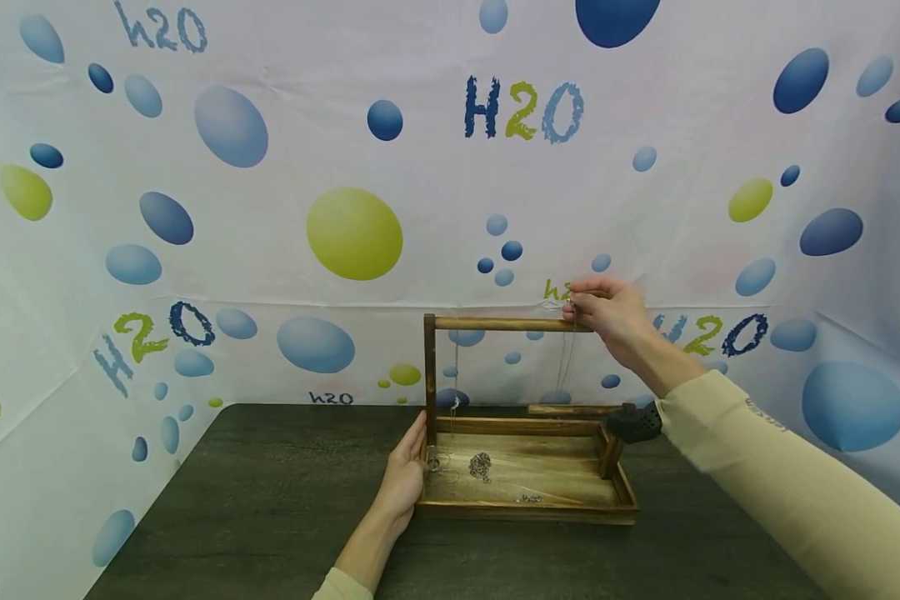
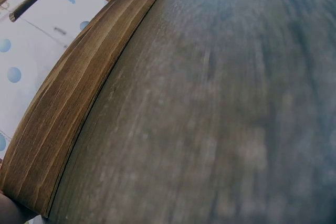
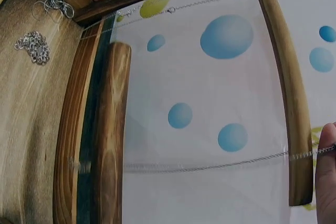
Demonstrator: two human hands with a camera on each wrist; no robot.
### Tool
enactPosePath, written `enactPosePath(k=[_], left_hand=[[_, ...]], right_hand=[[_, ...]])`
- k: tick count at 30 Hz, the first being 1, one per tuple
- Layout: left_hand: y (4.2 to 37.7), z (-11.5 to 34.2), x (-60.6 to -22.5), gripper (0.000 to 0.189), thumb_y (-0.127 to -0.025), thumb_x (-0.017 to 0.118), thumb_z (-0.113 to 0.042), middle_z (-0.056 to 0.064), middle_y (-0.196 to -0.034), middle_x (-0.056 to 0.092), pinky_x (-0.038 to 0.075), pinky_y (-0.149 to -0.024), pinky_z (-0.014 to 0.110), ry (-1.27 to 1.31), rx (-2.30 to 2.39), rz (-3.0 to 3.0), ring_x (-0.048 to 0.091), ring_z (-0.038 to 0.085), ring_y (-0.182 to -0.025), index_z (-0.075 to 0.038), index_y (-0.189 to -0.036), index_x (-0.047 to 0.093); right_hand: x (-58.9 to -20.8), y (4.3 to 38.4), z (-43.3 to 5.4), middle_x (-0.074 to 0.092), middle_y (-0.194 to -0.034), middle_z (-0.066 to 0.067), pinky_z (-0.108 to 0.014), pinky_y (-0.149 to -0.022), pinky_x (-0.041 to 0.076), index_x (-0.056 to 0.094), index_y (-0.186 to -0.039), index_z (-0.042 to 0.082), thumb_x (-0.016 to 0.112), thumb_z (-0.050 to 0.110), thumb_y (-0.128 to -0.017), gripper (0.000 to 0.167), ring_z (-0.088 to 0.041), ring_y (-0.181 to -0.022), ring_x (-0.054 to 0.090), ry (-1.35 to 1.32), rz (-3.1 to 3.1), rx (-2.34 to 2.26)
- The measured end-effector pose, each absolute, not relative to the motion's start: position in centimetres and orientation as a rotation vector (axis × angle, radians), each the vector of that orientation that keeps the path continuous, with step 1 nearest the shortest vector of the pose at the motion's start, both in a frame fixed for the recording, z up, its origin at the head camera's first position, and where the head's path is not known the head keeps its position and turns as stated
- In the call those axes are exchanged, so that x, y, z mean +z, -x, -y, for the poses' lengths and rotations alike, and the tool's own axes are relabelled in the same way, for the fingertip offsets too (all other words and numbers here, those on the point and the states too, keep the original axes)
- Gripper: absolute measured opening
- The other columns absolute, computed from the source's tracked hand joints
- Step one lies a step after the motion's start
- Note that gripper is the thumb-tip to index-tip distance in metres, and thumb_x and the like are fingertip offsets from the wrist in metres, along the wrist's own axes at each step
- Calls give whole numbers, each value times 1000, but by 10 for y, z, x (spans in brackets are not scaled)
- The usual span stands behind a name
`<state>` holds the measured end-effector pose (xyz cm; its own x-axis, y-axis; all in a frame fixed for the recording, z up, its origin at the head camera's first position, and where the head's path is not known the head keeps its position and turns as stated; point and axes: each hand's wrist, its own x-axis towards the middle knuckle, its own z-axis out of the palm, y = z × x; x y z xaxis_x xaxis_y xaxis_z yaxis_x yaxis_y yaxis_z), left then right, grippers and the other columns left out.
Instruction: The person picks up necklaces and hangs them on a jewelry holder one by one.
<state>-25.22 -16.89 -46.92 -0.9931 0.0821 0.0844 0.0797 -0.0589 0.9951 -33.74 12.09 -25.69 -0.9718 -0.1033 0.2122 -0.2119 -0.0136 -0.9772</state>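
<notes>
A wooden jewelry stand with a tray base [image 1: 525, 513] and an upper bar [image 1: 495, 323] stands on the dark table. Near the right end of that bar my right hand [image 1: 613, 317] pinches a thin silver necklace [image 3: 210, 166], whose strands hang down beside the bar. Against the outer left side of the stand rests my left hand [image 1: 403, 479], its fingers fairly straight. Another necklace [image 1: 456, 367] hangs from the upper bar near the left post [image 1: 430, 375]. In the left wrist view, only a bit of that hand shows at the lower left corner.
Inside the tray lie silver rings or hoops [image 1: 433, 460], a heaped chain [image 1: 480, 467] and small silver pieces [image 1: 528, 498] by the front wall. A lower, shorter bar [image 1: 570, 410] sits at the right. Behind the dark table [image 1: 292, 500] hangs a patterned sheet [image 1: 450, 183].
</notes>
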Motion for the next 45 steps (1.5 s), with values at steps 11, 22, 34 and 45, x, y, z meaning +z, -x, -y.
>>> enactPosePath(k=[11,22,34,45], left_hand=[[253,169,-470,88,-82,26,22,20,-166,10,34,-85,47,-200,2275,-2160,2,38,-152,-11,-162,17],[253,169,-470,88,-82,26,22,19,-166,10,33,-88,50,-198,2276,-2155,1,38,-152,-12,-163,17],[253,169,-469,87,-83,26,21,19,-166,9,34,-73,44,-196,2279,-2142,1,39,-152,-13,-163,17],[252,169,-468,86,-83,26,21,20,-166,10,34,-80,46,-194,2272,-2154,1,40,-151,-11,-162,17]], right_hand=[[-261,337,-97,58,-104,-16,-25,-81,55,49,-128,-19,50,-5,-101,31,-11,-81,68,-362,2179,2148],[-261,337,-77,55,-109,-20,-26,-82,55,49,-129,-18,51,-4,-101,32,-13,-81,67,-360,2196,2173],[-263,338,-64,55,-103,-17,-26,-82,55,51,-125,-17,51,-6,-100,27,-14,-80,68,-366,2157,2239],[-263,335,-56,58,-100,-16,-29,-82,56,53,-122,-17,52,-7,-100,24,-14,-77,68,-360,2130,2258]])
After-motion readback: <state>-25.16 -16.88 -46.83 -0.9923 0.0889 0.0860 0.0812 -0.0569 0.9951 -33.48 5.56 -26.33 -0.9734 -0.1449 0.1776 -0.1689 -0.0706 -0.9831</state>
